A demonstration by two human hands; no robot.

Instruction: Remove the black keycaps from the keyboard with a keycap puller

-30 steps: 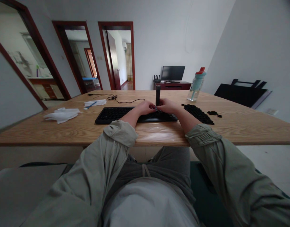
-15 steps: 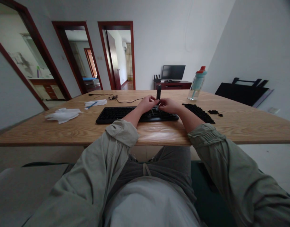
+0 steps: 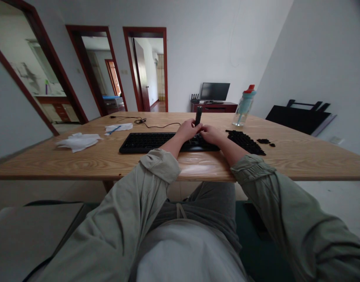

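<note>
A black keyboard (image 3: 144,143) lies on the wooden table before me, many keys off its right part as far as I can see. My left hand (image 3: 188,130) is over that right part, fingers closed around an upright black stick-like piece (image 3: 198,114). What kind of piece it is, I cannot make out. Close beside it, my right hand (image 3: 211,134) rests low at the keyboard, fingers bent together near the foot of the piece; what they pinch is hidden. A mass of black keycaps (image 3: 246,141) lies just right of the keyboard.
Smaller black clusters (image 3: 263,141) lie farther right. A clear water bottle (image 3: 243,107) with a red lid stands behind the keycaps. On the left are white tissues (image 3: 78,141) and a thin blue item (image 3: 115,129). The keyboard's cable (image 3: 141,122) runs behind it.
My left hand has moved a little right, closer to my right hand. The black upright piece has shifted slightly right and now leans a bit.
</note>
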